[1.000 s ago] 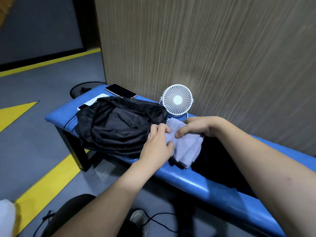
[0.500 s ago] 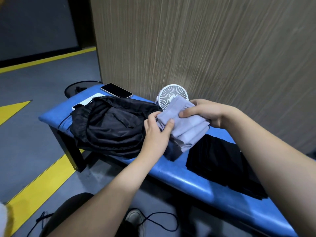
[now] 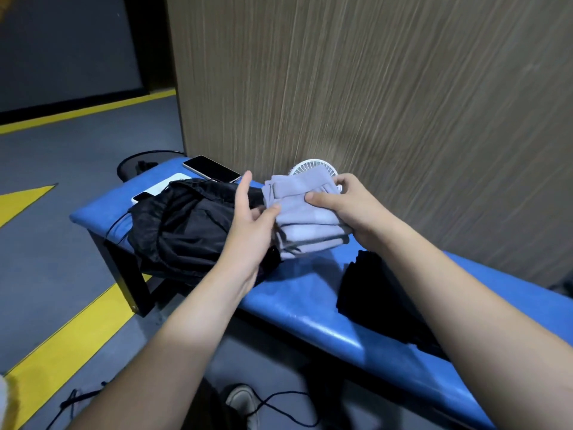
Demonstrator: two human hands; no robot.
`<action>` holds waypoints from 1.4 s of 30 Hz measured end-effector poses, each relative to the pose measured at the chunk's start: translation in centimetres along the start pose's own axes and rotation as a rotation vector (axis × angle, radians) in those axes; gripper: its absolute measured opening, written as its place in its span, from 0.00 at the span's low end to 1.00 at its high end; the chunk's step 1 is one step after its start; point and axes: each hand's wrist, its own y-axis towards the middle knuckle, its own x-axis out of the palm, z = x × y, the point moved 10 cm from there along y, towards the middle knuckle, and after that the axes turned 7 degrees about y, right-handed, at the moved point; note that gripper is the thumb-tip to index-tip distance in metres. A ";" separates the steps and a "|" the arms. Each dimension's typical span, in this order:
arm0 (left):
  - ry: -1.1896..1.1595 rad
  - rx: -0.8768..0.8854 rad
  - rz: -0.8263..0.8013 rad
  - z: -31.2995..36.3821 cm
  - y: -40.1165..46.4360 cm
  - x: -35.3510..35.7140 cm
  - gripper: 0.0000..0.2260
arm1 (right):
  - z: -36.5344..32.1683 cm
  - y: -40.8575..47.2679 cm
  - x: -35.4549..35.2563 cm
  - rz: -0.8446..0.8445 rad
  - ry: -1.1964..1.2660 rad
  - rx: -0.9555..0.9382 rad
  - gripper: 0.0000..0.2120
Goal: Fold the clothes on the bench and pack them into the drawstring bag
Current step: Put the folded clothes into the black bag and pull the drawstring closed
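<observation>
A folded grey garment (image 3: 305, 217) is held up off the blue bench (image 3: 310, 308). My right hand (image 3: 350, 209) grips its right side, thumb on top and fingers underneath. My left hand (image 3: 251, 225) is at its left edge, thumb touching the fold, fingers straight and raised. The black drawstring bag (image 3: 183, 228) lies crumpled on the left part of the bench, just left of the garment. A folded black garment (image 3: 381, 296) lies on the bench to the right, partly under my right forearm.
A white desk fan (image 3: 313, 169) stands behind the grey garment against the wood-grain wall. A phone (image 3: 210, 169) and a white device (image 3: 164, 189) lie on the bench's far left end. A black bin (image 3: 136, 164) stands beyond it. A cable (image 3: 279, 405) and my shoe (image 3: 245, 401) are on the floor.
Both hands lifted the grey garment off the bench and carried it up and toward the bag. My left hand loosened its grasp and its fingers straightened.
</observation>
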 end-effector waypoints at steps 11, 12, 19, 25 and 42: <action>0.284 -0.125 -0.089 4.8 6.3 -9.6 0.13 | -1.4 5.2 11.9 -0.040 0.065 -0.185 0.21; 0.329 -0.126 -0.071 5.0 7.0 -10.6 0.15 | -1.1 6.1 13.0 -0.042 0.092 -0.172 0.20; 0.524 -0.237 -0.100 1.1 10.0 -15.9 0.25 | 3.4 9.6 19.2 -0.064 0.106 0.061 0.22; 0.667 -0.284 -0.208 -1.4 9.6 -16.4 0.23 | 7.2 8.8 20.2 -0.100 -0.010 0.185 0.19; 1.756 0.459 0.025 5.7 8.2 -12.2 0.24 | 3.2 6.4 17.2 -0.213 -0.804 -0.182 0.22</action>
